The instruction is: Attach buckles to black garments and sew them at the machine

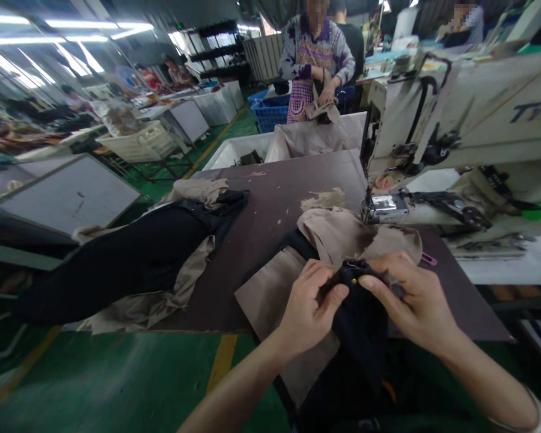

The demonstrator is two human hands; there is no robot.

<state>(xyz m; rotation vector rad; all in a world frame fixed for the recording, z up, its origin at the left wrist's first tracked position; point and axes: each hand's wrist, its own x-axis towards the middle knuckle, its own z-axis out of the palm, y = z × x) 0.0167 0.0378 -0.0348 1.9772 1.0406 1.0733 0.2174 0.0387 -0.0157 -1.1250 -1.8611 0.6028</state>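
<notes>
My left hand [307, 307] and my right hand [410, 300] both pinch a bunched piece of black fabric [358, 313] at the near edge of the dark brown table [270, 210]. A small brass stud [354, 280] shows on the black fabric between my fingers. The black fabric belongs to a beige and black garment [342, 237] that lies spread under my hands and reaches toward the sewing machine [455, 132] on the right. Both hands are closed on the cloth.
A pile of black and beige garments [153, 252] lies on the table's left side. A person in a patterned apron [315, 66] handles cloth beyond the table's far end, near white bins [234, 153] and a blue crate [268, 114]. Green floor lies below.
</notes>
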